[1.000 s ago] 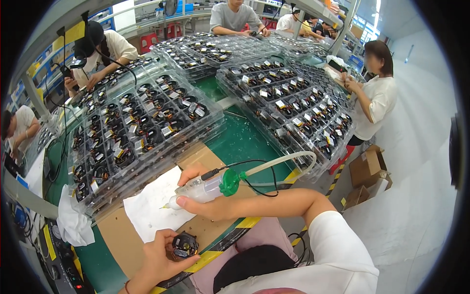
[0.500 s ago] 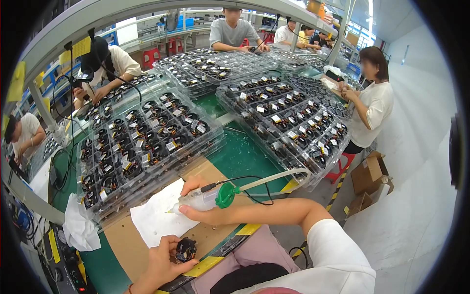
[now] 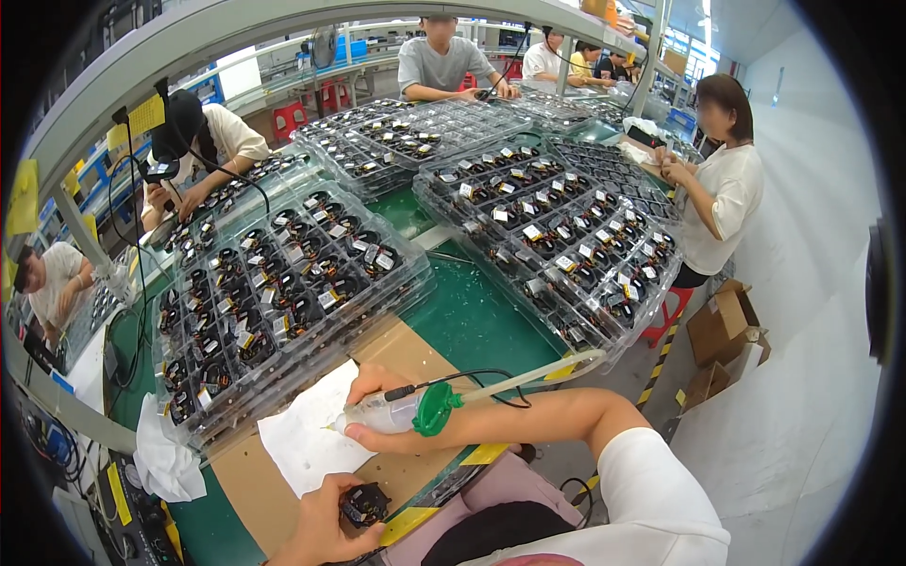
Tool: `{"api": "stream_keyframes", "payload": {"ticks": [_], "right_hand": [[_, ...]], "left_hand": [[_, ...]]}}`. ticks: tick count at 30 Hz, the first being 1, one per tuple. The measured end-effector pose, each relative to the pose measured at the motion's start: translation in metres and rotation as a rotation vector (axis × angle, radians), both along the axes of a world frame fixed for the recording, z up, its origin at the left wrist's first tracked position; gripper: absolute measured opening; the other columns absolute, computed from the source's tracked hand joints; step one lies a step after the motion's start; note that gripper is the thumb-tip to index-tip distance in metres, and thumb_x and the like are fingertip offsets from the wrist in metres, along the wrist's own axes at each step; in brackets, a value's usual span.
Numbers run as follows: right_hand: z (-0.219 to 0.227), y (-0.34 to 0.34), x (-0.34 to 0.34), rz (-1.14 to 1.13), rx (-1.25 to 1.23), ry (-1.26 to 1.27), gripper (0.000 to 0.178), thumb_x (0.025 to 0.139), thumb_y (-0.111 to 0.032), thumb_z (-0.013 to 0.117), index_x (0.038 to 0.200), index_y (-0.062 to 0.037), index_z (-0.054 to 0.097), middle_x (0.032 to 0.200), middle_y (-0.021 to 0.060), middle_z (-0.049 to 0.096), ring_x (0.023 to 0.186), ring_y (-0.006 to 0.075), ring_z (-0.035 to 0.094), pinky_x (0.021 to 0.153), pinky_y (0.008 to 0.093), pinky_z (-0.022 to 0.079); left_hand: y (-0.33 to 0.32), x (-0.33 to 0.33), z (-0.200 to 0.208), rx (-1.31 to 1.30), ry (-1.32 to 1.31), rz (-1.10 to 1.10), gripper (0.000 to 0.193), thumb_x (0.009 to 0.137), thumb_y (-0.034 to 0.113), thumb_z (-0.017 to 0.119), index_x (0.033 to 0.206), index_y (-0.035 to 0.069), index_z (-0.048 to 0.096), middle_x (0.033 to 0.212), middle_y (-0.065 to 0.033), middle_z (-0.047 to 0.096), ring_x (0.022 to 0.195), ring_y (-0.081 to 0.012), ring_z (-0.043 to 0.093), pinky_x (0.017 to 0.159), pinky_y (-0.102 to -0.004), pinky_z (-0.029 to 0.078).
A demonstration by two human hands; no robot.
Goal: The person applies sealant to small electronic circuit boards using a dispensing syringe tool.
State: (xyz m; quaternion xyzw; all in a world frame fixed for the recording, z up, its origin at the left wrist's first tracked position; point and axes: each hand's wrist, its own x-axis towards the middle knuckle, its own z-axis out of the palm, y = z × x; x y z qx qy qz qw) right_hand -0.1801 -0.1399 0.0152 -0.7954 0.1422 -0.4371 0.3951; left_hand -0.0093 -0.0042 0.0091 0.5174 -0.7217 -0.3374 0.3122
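Observation:
My right hand (image 3: 376, 415) is closed around a glue dispensing syringe (image 3: 392, 413) with a clear barrel, a green cap and a pale air hose. Its thin tip points left, over a sheet of white paper (image 3: 307, 439) on brown cardboard (image 3: 247, 483). Near the table's front edge, my left hand (image 3: 326, 524) pinches a small round black electronic part (image 3: 365, 505) between thumb and fingers. The syringe tip is apart from the part, above and to its left.
Stacked clear trays (image 3: 283, 274) of similar black parts stand behind the cardboard, with another stack (image 3: 557, 241) to the right. Crumpled white tissue (image 3: 168, 457) lies left. A co-worker (image 3: 722, 189) stands at the right; others sit beyond. Cardboard boxes (image 3: 722, 330) rest on the floor.
My left hand has tilted the black part a little and shifted slightly down with it. The syringe stays in my right hand, nearly in place. The whole view has shifted slightly.

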Motion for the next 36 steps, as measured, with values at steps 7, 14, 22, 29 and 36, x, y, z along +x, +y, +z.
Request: {"api": "stream_keyframes", "payload": {"ticks": [7, 14, 22, 29, 36], "right_hand": [[-0.006, 0.003, 0.005, 0.04, -0.124, -0.12, 0.034, 0.071, -0.013, 0.068, 0.095, -0.0079, 0.045, 0.078, 0.0067, 0.049, 0.067, 0.0204, 0.05, 0.057, 0.0293, 0.039], [-0.002, -0.001, 0.008, -0.008, -0.169, -0.168, 0.034, 0.069, -0.011, 0.069, 0.094, -0.0081, 0.045, 0.077, 0.0076, 0.05, 0.064, 0.0206, 0.051, 0.054, 0.0296, 0.039], [-0.001, 0.007, 0.008, 0.005, -0.285, -0.183, 0.038, 0.065, -0.009, 0.071, 0.096, -0.0065, 0.049, 0.072, 0.0089, 0.051, 0.057, 0.0215, 0.051, 0.047, 0.0286, 0.038], [-0.003, 0.008, 0.003, 0.092, -0.414, -0.228, 0.042, 0.064, -0.009, 0.074, 0.097, -0.0028, 0.05, 0.072, 0.0092, 0.052, 0.057, 0.0208, 0.054, 0.046, 0.0267, 0.042], [-0.003, 0.003, -0.006, 0.261, -0.309, -0.169, 0.042, 0.066, -0.009, 0.072, 0.099, -0.0027, 0.048, 0.074, 0.0099, 0.052, 0.057, 0.0216, 0.055, 0.048, 0.028, 0.045]], "left_hand": [[0.001, -0.001, 0.004, 0.004, -0.048, 0.008, 0.055, 0.06, 0.026, 0.071, 0.098, 0.0, 0.042, 0.075, -0.0134, 0.061, 0.064, -0.0212, 0.062, 0.061, -0.0285, 0.049], [-0.006, 0.002, 0.0, -0.02, -0.051, -0.012, 0.056, 0.059, 0.027, 0.072, 0.097, 0.0, 0.042, 0.078, -0.0148, 0.061, 0.067, -0.0226, 0.063, 0.064, -0.0292, 0.049], [0.004, -0.005, 0.002, -0.052, -0.093, 0.147, 0.053, 0.059, 0.025, 0.075, 0.094, -0.001, 0.044, 0.073, -0.0147, 0.061, 0.062, -0.0184, 0.063, 0.056, -0.0267, 0.049], [0.005, -0.008, -0.006, -0.078, -0.171, 0.294, 0.053, 0.058, 0.031, 0.078, 0.087, -0.001, 0.047, 0.054, -0.0081, 0.055, 0.046, -0.0175, 0.057, 0.044, -0.0269, 0.047], [-0.001, -0.005, -0.007, -0.046, -0.139, 0.273, 0.05, 0.06, 0.028, 0.078, 0.088, 0.0, 0.048, 0.057, -0.0101, 0.055, 0.048, -0.0217, 0.058, 0.044, -0.03, 0.047]]}}
